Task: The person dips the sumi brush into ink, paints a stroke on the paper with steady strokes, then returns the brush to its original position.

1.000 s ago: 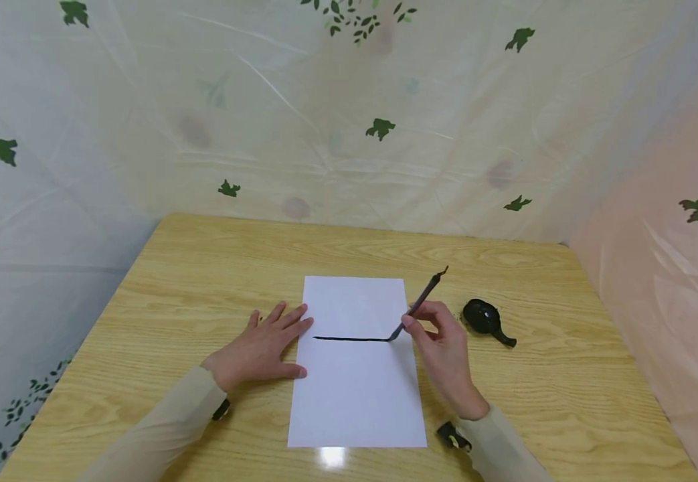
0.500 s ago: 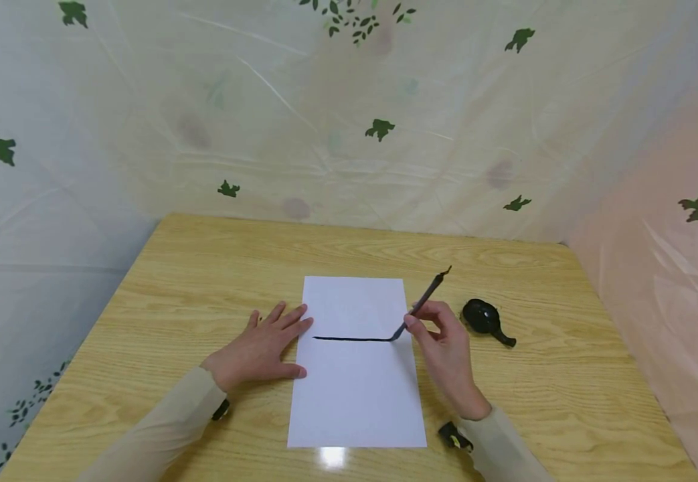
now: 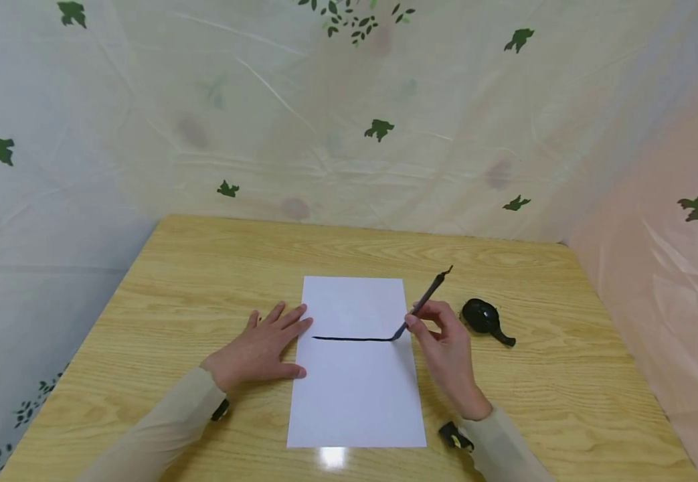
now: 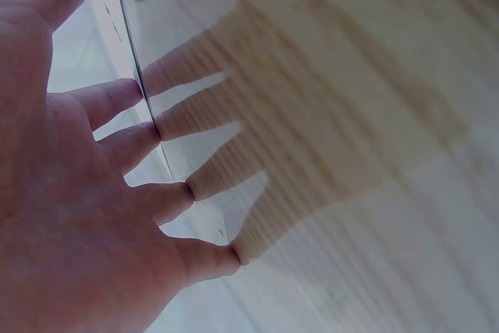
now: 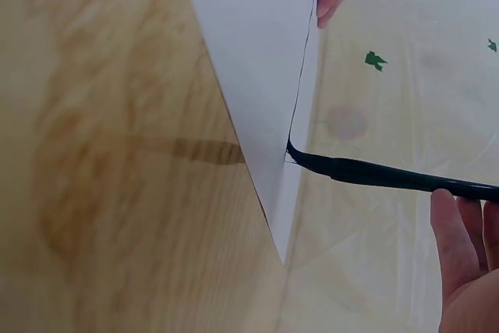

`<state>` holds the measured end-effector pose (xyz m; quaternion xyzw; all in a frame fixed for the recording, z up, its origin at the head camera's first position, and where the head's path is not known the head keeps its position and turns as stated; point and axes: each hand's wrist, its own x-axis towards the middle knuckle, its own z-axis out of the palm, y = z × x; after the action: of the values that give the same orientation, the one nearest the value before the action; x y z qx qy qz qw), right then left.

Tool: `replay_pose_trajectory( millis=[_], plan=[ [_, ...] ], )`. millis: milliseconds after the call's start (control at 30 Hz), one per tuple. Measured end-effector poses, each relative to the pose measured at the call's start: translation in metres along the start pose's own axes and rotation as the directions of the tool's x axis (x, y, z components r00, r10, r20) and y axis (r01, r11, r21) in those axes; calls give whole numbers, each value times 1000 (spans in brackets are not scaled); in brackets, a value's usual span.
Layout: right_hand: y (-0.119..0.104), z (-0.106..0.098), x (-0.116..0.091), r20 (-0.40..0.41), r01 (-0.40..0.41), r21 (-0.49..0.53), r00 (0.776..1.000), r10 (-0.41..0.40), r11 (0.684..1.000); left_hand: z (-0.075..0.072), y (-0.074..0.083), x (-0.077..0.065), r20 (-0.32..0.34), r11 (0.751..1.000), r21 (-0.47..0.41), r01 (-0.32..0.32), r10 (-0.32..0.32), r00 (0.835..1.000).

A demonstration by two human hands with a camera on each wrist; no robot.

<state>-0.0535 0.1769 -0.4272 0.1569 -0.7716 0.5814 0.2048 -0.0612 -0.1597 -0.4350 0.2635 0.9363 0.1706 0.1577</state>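
Note:
A white sheet of paper (image 3: 355, 402) lies on the table, with a black horizontal ink line (image 3: 349, 339) across it. My right hand (image 3: 448, 351) pinches a dark ink brush (image 3: 425, 296) between thumb and fingers. The brush leans up to the right, and its bent tip touches the paper at the line's right end; the right wrist view shows the bristles (image 5: 300, 154) there. With fingers spread, my left hand (image 3: 258, 351) rests flat at the paper's left edge, fingertips on the sheet. The left wrist view shows those straight fingers (image 4: 207, 259) against the glossy tabletop.
A glossy black gourd-shaped object (image 3: 482, 317) with a narrow neck lies right of the paper, close to my right hand. The wooden table (image 3: 222, 261) meets a pale patterned curtain (image 3: 300, 134) at its back and sides.
My right hand has shifted slightly right with the brush, and the ink line has grown a little longer at its right end. The left hand stays put.

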Motion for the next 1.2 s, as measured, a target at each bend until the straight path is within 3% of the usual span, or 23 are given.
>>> replay_pose_trajectory(
  millis=[600, 800, 1200],
  plan=[
    [1, -1, 2, -28, 28, 18, 999, -28, 999, 1, -1, -1, -1, 1000, 20, 2, -2, 1000],
    [-2, -4, 3, -31, 39, 72, 999, -37, 997, 0, -1, -1, -3, 1000, 25, -1, 1, 1000],
    [-8, -11, 2, -53, -7, 114, 999, 13, 993, 1, 0, 0, -2, 1000, 11, -9, 9, 1000]
  ],
)
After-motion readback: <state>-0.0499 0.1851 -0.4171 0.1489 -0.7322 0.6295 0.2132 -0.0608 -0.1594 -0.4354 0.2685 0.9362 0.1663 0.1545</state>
